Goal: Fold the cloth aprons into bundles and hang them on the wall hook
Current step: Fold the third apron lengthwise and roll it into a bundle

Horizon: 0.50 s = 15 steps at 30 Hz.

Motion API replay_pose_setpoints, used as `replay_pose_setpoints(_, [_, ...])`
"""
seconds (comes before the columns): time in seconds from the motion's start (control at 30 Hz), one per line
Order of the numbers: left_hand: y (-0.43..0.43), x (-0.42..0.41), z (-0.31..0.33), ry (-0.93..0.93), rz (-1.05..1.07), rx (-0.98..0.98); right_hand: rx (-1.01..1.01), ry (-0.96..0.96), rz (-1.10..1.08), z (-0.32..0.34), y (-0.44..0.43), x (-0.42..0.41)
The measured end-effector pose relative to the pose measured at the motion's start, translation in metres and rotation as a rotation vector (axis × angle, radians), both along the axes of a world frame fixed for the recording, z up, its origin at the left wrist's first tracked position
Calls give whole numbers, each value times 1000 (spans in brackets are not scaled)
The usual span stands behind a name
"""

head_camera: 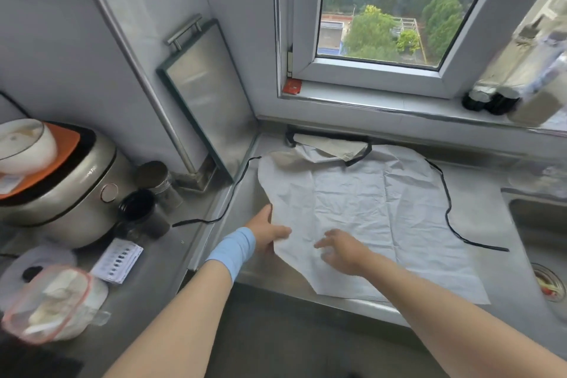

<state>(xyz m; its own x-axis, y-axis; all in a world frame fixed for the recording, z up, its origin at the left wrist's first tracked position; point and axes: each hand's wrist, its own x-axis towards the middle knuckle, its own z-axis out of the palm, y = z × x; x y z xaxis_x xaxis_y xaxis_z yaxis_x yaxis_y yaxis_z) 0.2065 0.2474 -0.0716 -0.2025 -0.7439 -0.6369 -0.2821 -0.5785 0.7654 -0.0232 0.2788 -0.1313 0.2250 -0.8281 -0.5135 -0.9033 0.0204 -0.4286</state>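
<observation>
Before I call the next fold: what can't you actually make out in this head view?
- Wall hook: nowhere in frame.
- Left hand fingers: under the apron edge, grip unclear.
- Apron bib, by the window: crumpled, neck loop unclear.
- Jars on the sill: blurred.
- Sink: cut by right edge.

left hand (270, 232): bare, light-blue band around wrist just behind it | right hand (342, 252): bare, nothing worn at wrist | both forearms: bare, no sleeves in view
</observation>
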Motion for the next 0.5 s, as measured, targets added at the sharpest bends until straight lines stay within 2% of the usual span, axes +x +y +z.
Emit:
replay_pose_setpoints(0.1, [-5,-45,17,-4,-140,-103,77,-457,-508,45,-21,-16])
replay_pose_setpoints(0.13, [-5,-59,20,-5,-175,-117,140,-573,-610,58,-28,-23])
replay_pose_setpoints(0.2, [-2,-94,22,-49,-290,-129,213,-674,-677,79,-35,-46])
replay_pose_setpoints(0.27, [6,-128,23,-164,-448,-163,191,-610,-675,82,-35,-62])
replay_pose_setpoints(0.33, [13,-160,14,-224,-563,-154,103,-431,-644,74,-29,-79])
replay_pose_setpoints(0.4, [19,-185,7,-211,-638,-63,2,-213,-582,60,-22,-99])
replay_pose_setpoints(0.5, [23,-204,-6,-198,-584,15,-26,-8,-616,30,-14,-132])
